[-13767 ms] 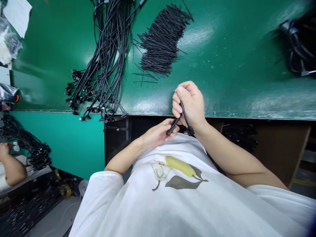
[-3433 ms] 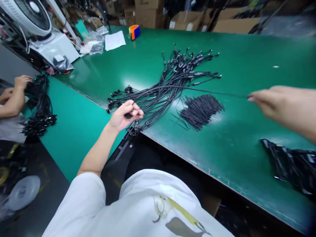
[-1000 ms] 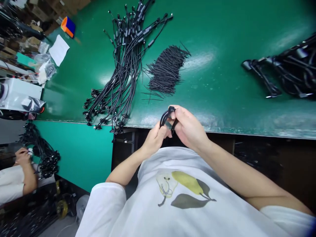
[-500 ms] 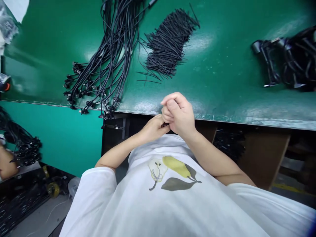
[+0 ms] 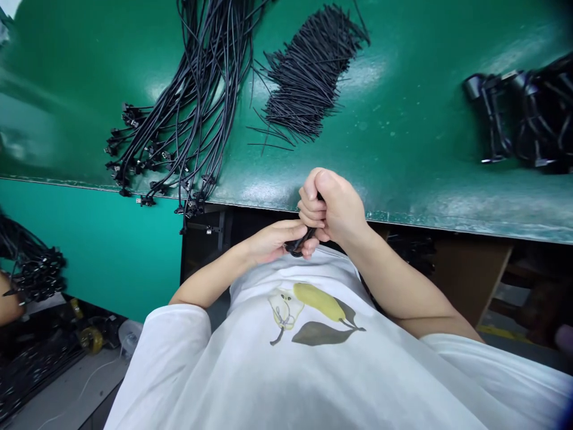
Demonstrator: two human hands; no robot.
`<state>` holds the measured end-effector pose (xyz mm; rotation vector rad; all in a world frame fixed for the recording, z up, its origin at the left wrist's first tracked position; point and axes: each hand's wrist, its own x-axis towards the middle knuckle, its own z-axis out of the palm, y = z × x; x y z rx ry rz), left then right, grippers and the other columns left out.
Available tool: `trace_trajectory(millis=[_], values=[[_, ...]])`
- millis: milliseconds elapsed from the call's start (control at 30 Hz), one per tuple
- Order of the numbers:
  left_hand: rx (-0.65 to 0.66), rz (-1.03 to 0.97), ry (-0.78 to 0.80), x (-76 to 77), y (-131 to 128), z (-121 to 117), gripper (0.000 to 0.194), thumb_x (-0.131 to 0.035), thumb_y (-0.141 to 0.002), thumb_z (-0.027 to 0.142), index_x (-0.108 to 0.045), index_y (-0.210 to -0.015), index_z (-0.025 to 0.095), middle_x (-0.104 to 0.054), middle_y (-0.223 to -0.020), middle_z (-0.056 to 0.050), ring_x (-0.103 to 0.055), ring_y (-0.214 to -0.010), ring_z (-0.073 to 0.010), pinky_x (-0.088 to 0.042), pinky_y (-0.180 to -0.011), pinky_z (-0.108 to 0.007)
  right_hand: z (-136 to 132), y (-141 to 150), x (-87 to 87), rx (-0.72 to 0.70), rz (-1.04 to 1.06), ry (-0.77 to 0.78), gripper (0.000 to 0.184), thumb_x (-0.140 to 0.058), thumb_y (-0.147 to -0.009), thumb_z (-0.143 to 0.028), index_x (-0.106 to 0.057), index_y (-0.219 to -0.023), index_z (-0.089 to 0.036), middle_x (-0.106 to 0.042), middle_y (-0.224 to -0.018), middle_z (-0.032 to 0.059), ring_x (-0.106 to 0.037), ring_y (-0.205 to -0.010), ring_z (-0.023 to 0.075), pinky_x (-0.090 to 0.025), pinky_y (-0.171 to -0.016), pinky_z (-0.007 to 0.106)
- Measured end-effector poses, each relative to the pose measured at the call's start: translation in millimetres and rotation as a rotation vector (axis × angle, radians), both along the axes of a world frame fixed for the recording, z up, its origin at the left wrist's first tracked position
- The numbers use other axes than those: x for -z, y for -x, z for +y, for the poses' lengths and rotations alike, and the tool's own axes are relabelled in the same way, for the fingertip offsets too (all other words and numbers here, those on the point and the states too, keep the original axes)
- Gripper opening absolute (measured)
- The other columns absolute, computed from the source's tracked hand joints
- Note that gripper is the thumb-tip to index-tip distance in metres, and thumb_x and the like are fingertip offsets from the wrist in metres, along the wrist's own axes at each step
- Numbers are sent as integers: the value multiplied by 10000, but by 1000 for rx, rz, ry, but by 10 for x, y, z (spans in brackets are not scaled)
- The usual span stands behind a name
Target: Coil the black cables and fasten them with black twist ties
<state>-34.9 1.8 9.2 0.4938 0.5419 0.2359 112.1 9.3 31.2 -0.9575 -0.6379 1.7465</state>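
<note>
Both my hands work close to my chest, just below the near edge of the green table (image 5: 403,149). My right hand (image 5: 333,206) is closed in a fist around a folded black cable (image 5: 298,246). My left hand (image 5: 277,239) pinches the lower end of the same cable, where a dark loop shows between its fingers. Most of the cable is hidden inside my hands.
A loose bundle of black cables with plugs (image 5: 179,125) lies at the left of the table. A heap of short black ties (image 5: 308,71) sits behind my hands. Coiled cables (image 5: 523,116) lie at the right. Another person's arm (image 5: 6,301) shows at the far left by more cables (image 5: 31,263).
My hands have dropped slightly toward my chest and the cable loop now shows below my right fist. The view has shifted a little.
</note>
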Motion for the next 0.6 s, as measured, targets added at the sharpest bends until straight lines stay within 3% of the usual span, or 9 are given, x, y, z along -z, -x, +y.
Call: trace_trajectory(millis=[100, 200, 300, 400, 500, 600], values=[[-24, -19, 141, -3, -27, 5, 365, -786, -762, 390, -706, -951, 89, -542, -747, -43, -549, -713, -140, -482, -695, -310, 10, -31, 4, -13, -1, -6, 582, -675, -756, -733, -379, -692, -236, -201, -514, -99, -154, -406, 51, -258, -341, 196], [-48, -35, 278, -16, -90, 7, 259, -730, -802, 327, -684, -875, 84, -446, -680, -5, -464, -617, -98, -433, -606, -259, 58, -66, 30, -40, 6, 13, 605, -682, -730, -750, -362, -684, -239, -199, -503, -100, -133, -407, 50, -226, -327, 193], [-88, 13, 243, -4, -154, -12, 297, -687, -841, 394, -635, -836, 102, -335, -634, 42, -343, -534, -67, -317, -510, -213, 111, -81, 74, -23, -2, 31, 603, -679, -732, -747, -363, -682, -236, -196, -497, -101, -113, -408, 46, -161, -326, 182], [-164, 144, -21, 37, -174, -50, 355, -627, -877, 488, -576, -861, 137, -366, -640, 44, -351, -543, -78, -328, -537, -230, 149, -73, 103, 26, 2, 23, 577, -686, -759, -708, -371, -678, -231, -189, -496, -103, -116, -403, 44, -151, -331, 180], [-203, 391, -496, 61, -131, -65, 266, -516, -950, 443, -536, -922, 179, -464, -672, 30, -424, -594, -107, -370, -625, -265, 169, -55, 103, 58, -1, 11, 576, -689, -770, -695, -373, -668, -225, -197, -504, -102, -140, -401, 43, -185, -342, 182], [-110, 612, -953, 44, -60, -26, 205, -459, -975, 350, -552, -880, 194, -547, -761, -9, -499, -703, -142, -387, -733, -298, 161, -23, 96, 72, -55, 7, 557, -686, -784, -684, -407, -661, -218, -224, -518, -93, -172, -413, 47, -231, -361, 193]])
